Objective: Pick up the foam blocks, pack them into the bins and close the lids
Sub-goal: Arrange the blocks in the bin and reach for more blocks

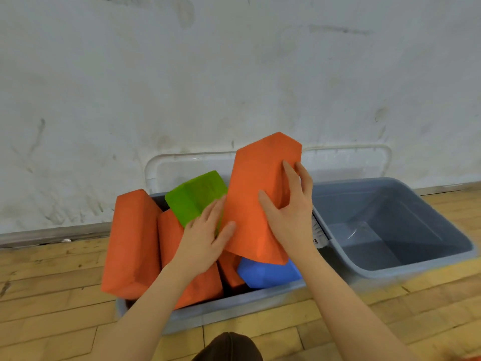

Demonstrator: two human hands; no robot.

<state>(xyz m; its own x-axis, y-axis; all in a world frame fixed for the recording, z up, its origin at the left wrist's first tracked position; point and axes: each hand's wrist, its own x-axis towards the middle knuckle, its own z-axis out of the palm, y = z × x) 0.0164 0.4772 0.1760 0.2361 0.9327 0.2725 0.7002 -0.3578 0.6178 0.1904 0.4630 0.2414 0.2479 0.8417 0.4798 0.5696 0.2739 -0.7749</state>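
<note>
Head view: both hands grasp one tall orange foam block (256, 201), standing tilted above the left bin (208, 311). The right hand (289, 212) wraps its right edge; the left hand (205, 235) clasps its lower left edge. Around it, an orange block (130, 243) overhangs the left rim, with a green block (195, 196) and a blue block (268, 272) inside. The right bin (390, 230) sits just beside on the wooden floor (52, 295), translucent lids (161, 168) against the scuffed wall (234, 74).
</note>
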